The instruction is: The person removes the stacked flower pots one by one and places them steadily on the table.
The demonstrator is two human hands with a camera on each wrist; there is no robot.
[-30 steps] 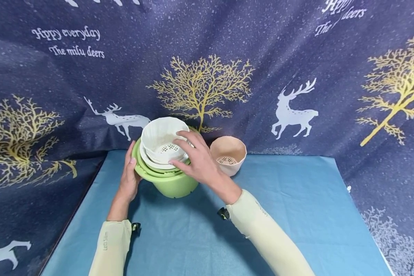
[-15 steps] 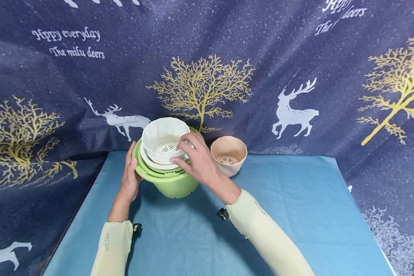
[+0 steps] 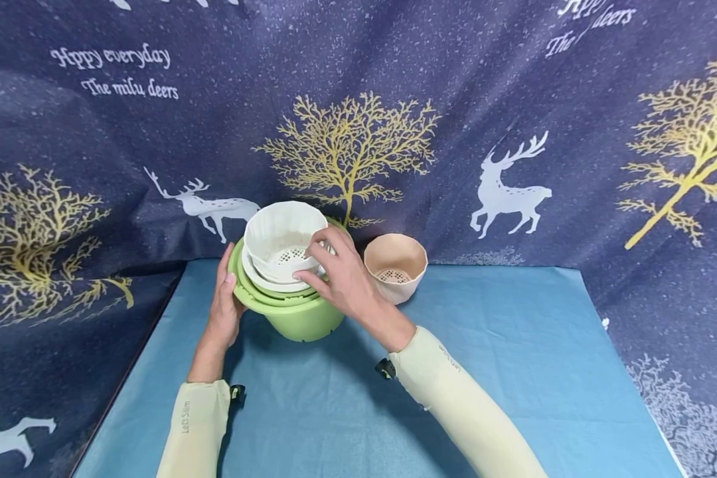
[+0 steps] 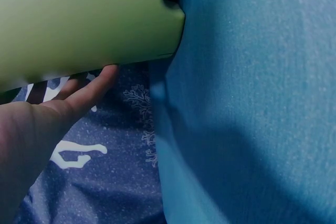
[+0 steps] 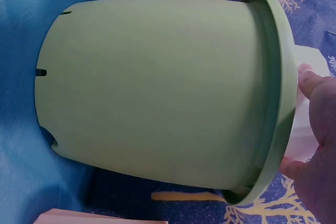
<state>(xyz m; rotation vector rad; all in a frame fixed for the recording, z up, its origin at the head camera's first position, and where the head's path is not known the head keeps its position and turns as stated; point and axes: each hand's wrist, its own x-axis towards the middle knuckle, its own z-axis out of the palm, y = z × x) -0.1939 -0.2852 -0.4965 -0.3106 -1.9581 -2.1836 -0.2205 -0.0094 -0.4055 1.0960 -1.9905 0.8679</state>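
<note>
In the head view, a large green flower pot (image 3: 301,324) stands on the table with smaller pots nested in it, including another white rim (image 3: 271,286) and a green rim inside its own. On top sits a white faceted flower pot (image 3: 269,242), tilted, with drain holes in its base. My right hand (image 3: 348,282) pinches this white pot's near right wall between thumb and curled fingers. My left hand (image 3: 221,309) rests along the green pot's left side, its extended fingers touching the wall just under the rim; the left wrist view shows those fingers (image 4: 89,92) against the green wall.
A pinkish-beige flower pot (image 3: 388,249) with drain holes stands right of the green one, close to my right hand. Blue cloth (image 3: 514,345) covers the table. Behind it hangs a dark blue curtain (image 3: 394,66) printed with deer and golden trees.
My right hand's fingers have closed in on the white pot's wall. The pots and my left hand stay in nearly the same place.
</note>
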